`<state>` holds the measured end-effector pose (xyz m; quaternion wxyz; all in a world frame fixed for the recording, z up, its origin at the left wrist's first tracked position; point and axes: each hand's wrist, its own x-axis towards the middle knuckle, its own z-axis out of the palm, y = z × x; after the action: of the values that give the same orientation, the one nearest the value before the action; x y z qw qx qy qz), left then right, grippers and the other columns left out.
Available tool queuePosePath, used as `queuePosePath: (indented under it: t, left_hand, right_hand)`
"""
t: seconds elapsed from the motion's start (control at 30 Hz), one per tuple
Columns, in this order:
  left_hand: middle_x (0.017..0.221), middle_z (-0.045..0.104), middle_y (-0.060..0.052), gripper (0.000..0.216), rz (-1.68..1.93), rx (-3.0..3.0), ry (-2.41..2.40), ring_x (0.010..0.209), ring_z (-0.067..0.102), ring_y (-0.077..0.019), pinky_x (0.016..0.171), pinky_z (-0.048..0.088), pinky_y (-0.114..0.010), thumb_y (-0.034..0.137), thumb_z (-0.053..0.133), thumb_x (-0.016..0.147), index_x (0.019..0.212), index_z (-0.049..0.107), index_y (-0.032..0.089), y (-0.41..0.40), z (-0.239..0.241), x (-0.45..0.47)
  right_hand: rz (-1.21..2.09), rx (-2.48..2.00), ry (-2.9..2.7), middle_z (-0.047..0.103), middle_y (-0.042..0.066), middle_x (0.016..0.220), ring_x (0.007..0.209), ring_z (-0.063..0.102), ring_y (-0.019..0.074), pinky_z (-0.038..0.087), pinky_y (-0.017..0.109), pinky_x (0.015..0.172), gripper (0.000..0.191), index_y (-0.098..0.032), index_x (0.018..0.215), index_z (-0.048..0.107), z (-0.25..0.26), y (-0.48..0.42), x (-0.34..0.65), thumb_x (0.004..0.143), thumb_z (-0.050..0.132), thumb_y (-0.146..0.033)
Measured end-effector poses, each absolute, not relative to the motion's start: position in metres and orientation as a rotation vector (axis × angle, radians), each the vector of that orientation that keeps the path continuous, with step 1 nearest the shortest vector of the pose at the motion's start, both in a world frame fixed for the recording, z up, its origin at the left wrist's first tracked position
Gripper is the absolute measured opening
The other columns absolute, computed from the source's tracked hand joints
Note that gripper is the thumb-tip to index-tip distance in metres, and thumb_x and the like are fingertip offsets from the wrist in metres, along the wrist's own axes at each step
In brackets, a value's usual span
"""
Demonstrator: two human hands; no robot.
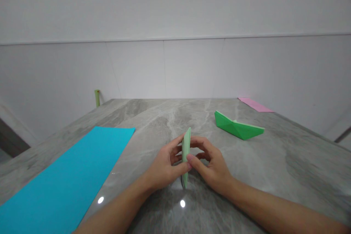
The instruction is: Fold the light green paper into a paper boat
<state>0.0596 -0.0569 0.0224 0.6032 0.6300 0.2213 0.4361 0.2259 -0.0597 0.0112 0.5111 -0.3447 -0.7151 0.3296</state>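
A narrow piece of folded pale green paper (186,144) stands upright on edge at the middle of the table, seen almost edge-on. My left hand (168,162) grips it from the left, thumb across the near face and fingers behind. From the right, my right hand (210,161) pinches the same paper, its thumb beside the left thumb and its fingertips at the far side. Beyond my right hand lies a bright green folded paper boat (238,127), apart from both hands. The fingertips behind the folded paper are partly hidden.
A large blue sheet (74,172) covers the table's left side. Pink paper (256,104) lies at the back right edge. Behind the grey marbled table (159,115) rises a white wall (175,69). A light green post-like object (97,98) shows past the left edge.
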Motion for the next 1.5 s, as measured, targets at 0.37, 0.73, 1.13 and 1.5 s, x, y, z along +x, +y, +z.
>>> queuePosePath:
  t: [0.37,0.73,1.13,1.5]
  left_hand:
    - [0.137,0.048,-0.013,0.065,1.043,1.498,0.523,0.122,0.049,-0.0288,0.098,0.045,-0.043,0.012,0.063,0.082,0.141,0.038,0.023,-0.0565,0.0177,0.0571]
    - [0.136,0.049,-0.014,0.057,1.052,1.484,0.509,0.125,0.046,-0.0319,0.100,0.043,-0.046,0.016,0.065,0.081,0.135,0.046,0.022,-0.0554,0.0175,0.0577]
    - [0.138,0.048,-0.011,0.056,1.070,1.548,0.584,0.125,0.046,-0.0304,0.101,0.043,-0.044,0.015,0.062,0.083,0.135,0.045,0.025,-0.0582,0.0177,0.0592]
    - [0.135,0.050,-0.013,0.058,1.067,1.502,0.548,0.119,0.052,-0.0296,0.095,0.046,-0.042,0.016,0.066,0.081,0.134,0.045,0.025,-0.0567,0.0182,0.0576]
  right_hand:
    - [0.819,-0.850,-1.727,0.062,0.006,0.112,0.098,0.062,0.0195,0.054,0.028,0.069,0.038,-0.027,0.120,0.052,0.0062,-0.0570,0.2273,0.083,0.062,-0.025]
    - [0.801,-0.820,-1.721,0.063,0.005,0.108,0.096,0.062,0.0190,0.054,0.028,0.068,0.036,-0.027,0.116,0.055,0.0095,-0.0591,0.2269,0.081,0.062,-0.021]
    - [0.762,-0.822,-1.738,0.065,0.008,0.108,0.095,0.064,0.0200,0.055,0.029,0.067,0.033,-0.023,0.114,0.055,0.0135,-0.0600,0.2257,0.082,0.058,-0.019]
    - [0.716,-0.810,-1.761,0.065,0.007,0.106,0.094,0.064,0.0200,0.055,0.028,0.066,0.036,-0.023,0.116,0.055,0.0123,-0.0602,0.2274,0.081,0.059,-0.018]
